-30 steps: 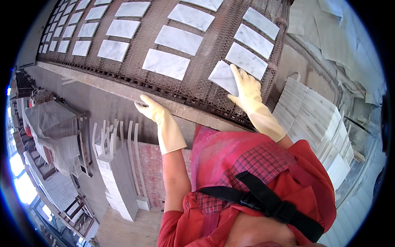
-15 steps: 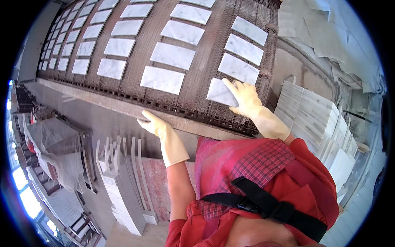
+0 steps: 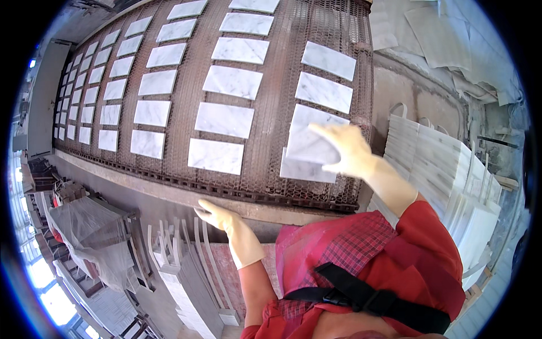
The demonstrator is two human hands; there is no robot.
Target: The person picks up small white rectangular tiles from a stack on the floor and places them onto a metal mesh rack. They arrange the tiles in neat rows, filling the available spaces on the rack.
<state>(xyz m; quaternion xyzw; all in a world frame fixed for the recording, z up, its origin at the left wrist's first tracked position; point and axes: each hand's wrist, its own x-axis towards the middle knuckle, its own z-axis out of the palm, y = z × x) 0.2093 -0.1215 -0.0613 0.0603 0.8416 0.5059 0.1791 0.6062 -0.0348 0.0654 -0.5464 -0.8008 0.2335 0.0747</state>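
One grey-veined rectangular tile [image 3: 306, 146] is clamped in the right hand [image 3: 352, 150]'s fingers above coarse wire mesh [image 3: 272, 138]; left hand [image 3: 227, 220], fingers apart.

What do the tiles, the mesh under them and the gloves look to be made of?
Tiles: probably marble, or something imitating it, with a smooth finish; white with soft grey veining.
Mesh: likely metal wire, dull and perhaps rusty; brown, open, linked pattern.
Gloves: seemingly rubber or latex, smooth and fairly matte; plain cream surface with no visible weave.
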